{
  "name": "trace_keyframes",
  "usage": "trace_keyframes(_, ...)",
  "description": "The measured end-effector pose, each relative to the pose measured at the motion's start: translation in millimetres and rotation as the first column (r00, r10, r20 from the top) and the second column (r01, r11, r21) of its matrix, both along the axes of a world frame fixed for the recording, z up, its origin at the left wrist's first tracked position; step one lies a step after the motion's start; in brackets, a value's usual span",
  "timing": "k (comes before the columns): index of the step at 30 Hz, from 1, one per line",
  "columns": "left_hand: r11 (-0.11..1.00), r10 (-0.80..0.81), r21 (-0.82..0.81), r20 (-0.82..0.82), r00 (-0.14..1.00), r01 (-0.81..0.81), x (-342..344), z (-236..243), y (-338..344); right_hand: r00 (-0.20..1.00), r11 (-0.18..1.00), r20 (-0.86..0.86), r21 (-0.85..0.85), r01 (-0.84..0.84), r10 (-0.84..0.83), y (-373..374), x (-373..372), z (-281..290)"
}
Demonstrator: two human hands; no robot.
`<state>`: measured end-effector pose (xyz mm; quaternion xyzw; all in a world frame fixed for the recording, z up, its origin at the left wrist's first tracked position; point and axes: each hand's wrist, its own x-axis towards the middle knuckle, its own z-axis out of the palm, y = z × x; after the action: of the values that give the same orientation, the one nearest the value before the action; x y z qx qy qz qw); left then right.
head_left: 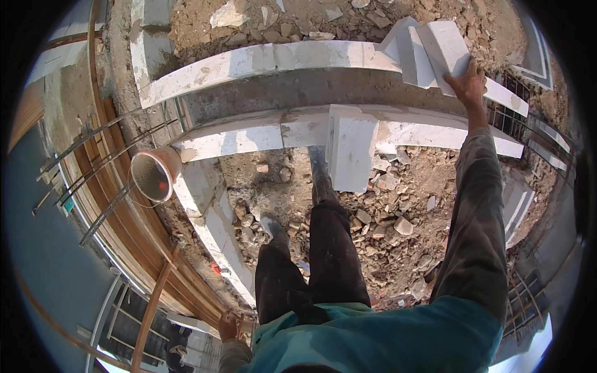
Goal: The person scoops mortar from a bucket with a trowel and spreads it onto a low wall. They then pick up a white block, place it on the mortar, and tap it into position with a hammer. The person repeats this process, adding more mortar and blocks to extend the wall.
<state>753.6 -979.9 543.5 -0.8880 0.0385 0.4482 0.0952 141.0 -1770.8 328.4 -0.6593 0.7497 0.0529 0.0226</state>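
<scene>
Your right hand's fingers grip (467,85) the corner of a pale block (445,47) beside other blocks (415,57) atop the far wall (323,56), seemingly steadying it; your lowered left hand's (230,326) finger state is unclear.

We look out in bright daylight, which whitens the far wall (317,56) and the near wall (242,140), with grey shade in patches along both. The trough (249,93) between their facing edges is dimmer. Near the far wall's right end, the tilted block (446,50) has a lit face, and we see the right hand (466,84) on it without obvious smear. The rubble (388,217) below the near wall looks fairly crisp. Our fisheye view bows both walls and bends the boards (127,217); black rings the rim.
</scene>
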Motion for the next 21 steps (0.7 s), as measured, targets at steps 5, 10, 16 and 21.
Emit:
trace_keyframes(5,0.998,-0.017,-0.065,0.051,0.999,0.02,-20.2,-8.1,-8.6,0.932,0.963,0.257,0.016,-0.269,0.256,111.2,105.2,65.4)
trace_keyframes(10,0.958,0.122,-0.259,-0.019,0.992,-0.122,-44.6,-34.8,-115.1,0.689,0.839,0.708,0.274,-0.47,0.155,240.5,243.7,93.2)
trace_keyframes(16,0.91,0.227,-0.332,-0.103,0.968,-0.249,-70.2,-39.0,-137.2,0.472,0.442,0.699,0.243,-0.864,0.538,267.8,426.4,14.9)
trace_keyframes(21,0.895,0.333,-0.295,-0.052,0.941,-0.333,-88.1,-96.3,-121.0,0.1,0.116,0.386,-0.019,-0.993,0.917,289.7,432.3,-122.9)
